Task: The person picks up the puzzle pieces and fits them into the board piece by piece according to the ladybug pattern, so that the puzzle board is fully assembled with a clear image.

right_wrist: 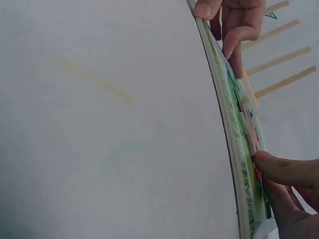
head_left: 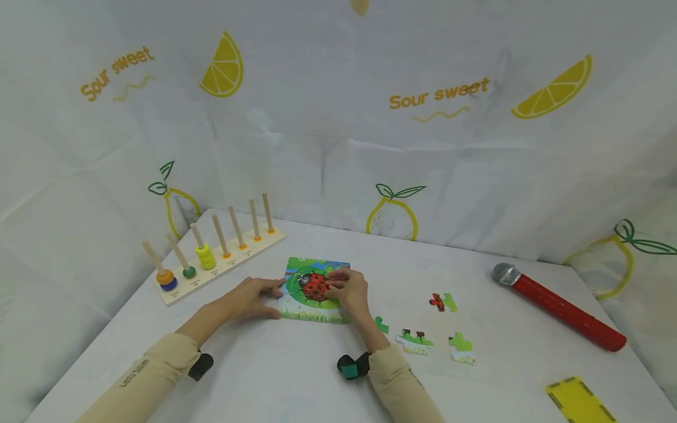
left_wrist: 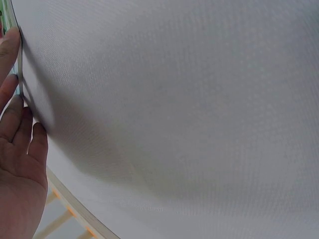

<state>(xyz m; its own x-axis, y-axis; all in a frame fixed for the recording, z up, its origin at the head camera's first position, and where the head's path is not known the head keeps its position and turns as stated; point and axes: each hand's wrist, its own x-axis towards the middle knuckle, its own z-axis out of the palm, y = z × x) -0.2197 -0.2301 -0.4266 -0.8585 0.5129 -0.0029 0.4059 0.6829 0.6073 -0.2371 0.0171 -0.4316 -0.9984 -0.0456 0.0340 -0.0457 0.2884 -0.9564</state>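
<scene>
A ladybug jigsaw puzzle (head_left: 312,316) lies flat on the white table, its red ladybug near the middle. My left hand (head_left: 250,298) rests at its left side. Thumb and fingers touch the edge there, and the left wrist view shows those fingers (left_wrist: 9,88) fairly straight. Over the ladybug's right side, my right hand (head_left: 350,289) pinches a puzzle piece between thumb and fingers; the hand mostly hides this piece. In the right wrist view, the right thumb (right_wrist: 281,168) is at the red part. Loose pieces (head_left: 415,342) lie to the right, one partly behind the right wrist.
A wooden counting rack (head_left: 233,262) with pegs and coloured beads stands at the back left. On the right lie a red microphone (head_left: 568,311) and a yellow card (head_left: 580,400). A printed white cloth (head_left: 317,147) hangs behind the table.
</scene>
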